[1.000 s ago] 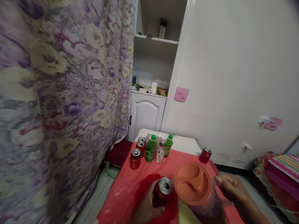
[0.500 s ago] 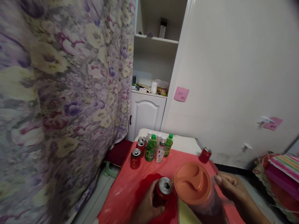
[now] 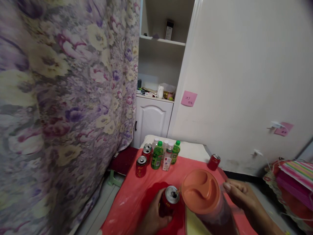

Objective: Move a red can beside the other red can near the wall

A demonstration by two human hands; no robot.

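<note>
Floral purple-and-cream cloth curtain hangs left of the red-covered surface, over which I watch my left hand gripping a dark-red metal can just beside a clear, orange-lidded pitcher gripped by my right hand.

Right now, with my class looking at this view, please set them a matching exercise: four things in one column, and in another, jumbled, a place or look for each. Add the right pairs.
Column one
1. Left hand
2. Right hand
3. Lid
4. Curtain

Column two
A. Orange, on top of the pitcher
B. Flowered, hanging beside the cupboard
C. Wrapped around a can
D. At the pitcher's side, the one away from that can

Right pairs: 1-C, 2-D, 3-A, 4-B
</note>
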